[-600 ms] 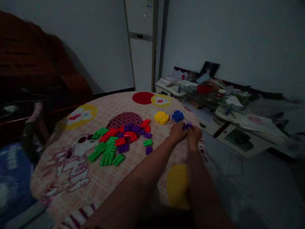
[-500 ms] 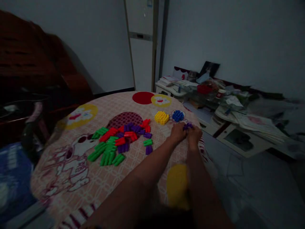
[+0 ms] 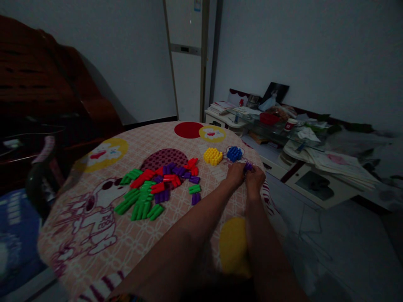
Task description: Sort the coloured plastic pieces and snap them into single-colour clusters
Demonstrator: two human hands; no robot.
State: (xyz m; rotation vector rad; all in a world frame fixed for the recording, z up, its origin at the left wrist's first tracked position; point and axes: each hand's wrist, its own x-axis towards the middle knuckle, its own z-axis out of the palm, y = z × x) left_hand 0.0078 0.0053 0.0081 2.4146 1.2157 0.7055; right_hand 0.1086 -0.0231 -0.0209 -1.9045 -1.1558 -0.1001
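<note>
Several purple plastic building blocks (image 3: 248, 167) show between my two hands near the table's right edge. My left hand (image 3: 235, 174) closes on them from the left, its fingers partly hidden. From the right, my right hand (image 3: 255, 179) grips the same purple pieces with curled fingers. Just beyond the hands sits a cluster of blue blocks (image 3: 234, 154), and beside it a cluster of yellow blocks (image 3: 213, 156). Loose green blocks (image 3: 141, 209), red blocks (image 3: 171, 180) and other purple blocks (image 3: 162, 196) lie in a mixed heap left of my arms.
A patterned cloth covers the round table (image 3: 94, 264). To the right stands a low cabinet (image 3: 310, 180) loaded with papers, bags, a red bowl (image 3: 269, 119) and a paper cup (image 3: 290, 124). A wooden seat (image 3: 56, 84) is at the left, a tall white appliance (image 3: 187, 84) behind.
Both hands stay at the same spot, drawn slightly closer together over the purple blocks, with less of the blocks showing. The heap and the two clusters have not moved on the table.
</note>
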